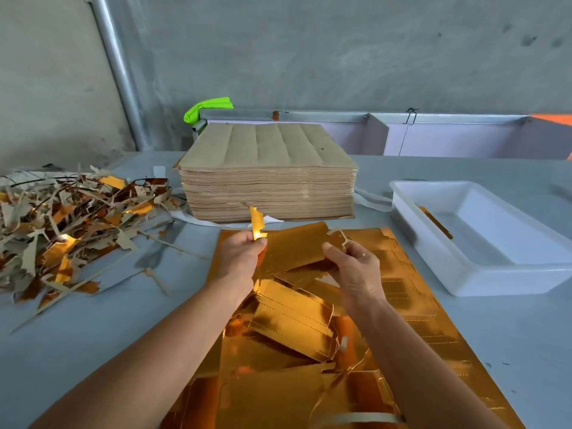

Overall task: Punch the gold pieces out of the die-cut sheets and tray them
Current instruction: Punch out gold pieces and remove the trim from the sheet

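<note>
Two hands were raised over the desk, sharing one gold piece: the right hand pinched its right edge between thumb and fingers, while the left hand gripped the left edge and also pinched a narrow gold strip that stood up from its fingers. The grip suggested the strip was waste being torn from the piece, the right hand serving as anchor. Below them lay a gold die-cut sheet flat on the desk, with several loosened pieces tilted across it, apparently left near for finishing. One white tray sat to the right of the sheet, close by for receiving pieces; something gold leaned against its inner left wall, too little of it visible to identify. A heap of offcuts, brown and gold, lay well apart at the left, presumably where waste was thrown. A tall stack of sheets, brown side up, stood behind the work area, untouched. The desk surface was pale grey-blue; behind it ran a rough grey wall with a metal pipe, and a bright green object showed behind the stack.
</note>
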Demonstrator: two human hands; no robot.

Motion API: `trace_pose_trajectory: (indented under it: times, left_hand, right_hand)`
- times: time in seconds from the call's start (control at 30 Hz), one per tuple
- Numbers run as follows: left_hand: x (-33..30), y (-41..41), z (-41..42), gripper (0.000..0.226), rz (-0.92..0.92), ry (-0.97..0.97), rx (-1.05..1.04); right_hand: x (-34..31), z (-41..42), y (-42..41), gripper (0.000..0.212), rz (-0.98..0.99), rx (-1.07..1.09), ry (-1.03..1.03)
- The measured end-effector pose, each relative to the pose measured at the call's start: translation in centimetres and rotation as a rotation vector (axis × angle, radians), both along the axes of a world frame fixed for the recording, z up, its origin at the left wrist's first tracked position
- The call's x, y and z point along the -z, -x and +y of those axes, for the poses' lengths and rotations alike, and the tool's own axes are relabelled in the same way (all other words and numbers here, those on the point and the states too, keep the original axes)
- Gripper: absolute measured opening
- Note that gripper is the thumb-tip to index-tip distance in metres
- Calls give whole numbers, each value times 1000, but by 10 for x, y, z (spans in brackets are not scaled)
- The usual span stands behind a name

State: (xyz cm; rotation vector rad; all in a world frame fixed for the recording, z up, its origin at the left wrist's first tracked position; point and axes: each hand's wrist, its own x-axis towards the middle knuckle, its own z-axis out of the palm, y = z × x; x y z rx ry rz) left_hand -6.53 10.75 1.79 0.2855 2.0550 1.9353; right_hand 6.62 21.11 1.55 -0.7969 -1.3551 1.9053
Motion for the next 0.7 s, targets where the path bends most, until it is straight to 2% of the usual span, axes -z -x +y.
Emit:
trace_pose_trajectory:
  times: [0.13, 0.27, 0.33, 0.43, 0.57, 0.7]
  left_hand:
    - [-4, -4, 4, 16, -132, -43, 97]
    - [-3, -5, 5, 15, -241, -68, 194]
    - [-2, -6, 4, 26, -221, -21, 254]
    - [-2, -5, 3, 31, -140, -10, 288]
    - [-5, 4, -4, 34, 114, 62, 359]
    - [-11, 14, -12, 29, 376, 210, 492]
  right_hand:
    - [2, 1, 3, 7, 13, 88, 76]
    - [4, 2, 3, 18, 31, 88, 100]
    - [5, 2, 2, 11, 31, 64, 104]
    - [3, 4, 2, 18, 42, 54, 116]
    - [-5, 15, -6, 55, -19, 40, 111]
    - [-22, 27, -21, 40, -283, -287, -131]
